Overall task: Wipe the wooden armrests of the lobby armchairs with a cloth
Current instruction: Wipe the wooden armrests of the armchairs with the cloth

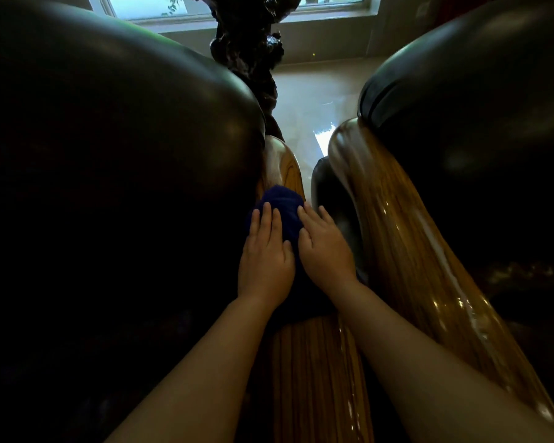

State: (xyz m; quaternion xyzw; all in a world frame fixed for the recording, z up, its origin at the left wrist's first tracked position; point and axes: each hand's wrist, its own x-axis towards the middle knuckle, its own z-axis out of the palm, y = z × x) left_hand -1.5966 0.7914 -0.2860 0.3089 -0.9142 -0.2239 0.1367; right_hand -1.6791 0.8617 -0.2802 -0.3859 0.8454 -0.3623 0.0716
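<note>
A dark blue cloth (283, 204) lies bunched on the glossy wooden armrest (290, 167) of the left armchair. My left hand (266, 254) presses flat on the cloth's left side with straight fingers. My right hand (325, 247) lies flat on its right side, fingers extended. Both hands cover the near part of the cloth. The same armrest shows again below my wrists. A second wooden armrest (406, 247), on the right armchair, runs diagonally beside my right forearm.
Dark leather cushions of the left armchair (109, 155) and the right armchair (480, 123) flank the narrow gap. A dark carved stand (253, 59) rises behind the gap. Shiny tiled floor (314, 103) and a window (160, 8) lie beyond.
</note>
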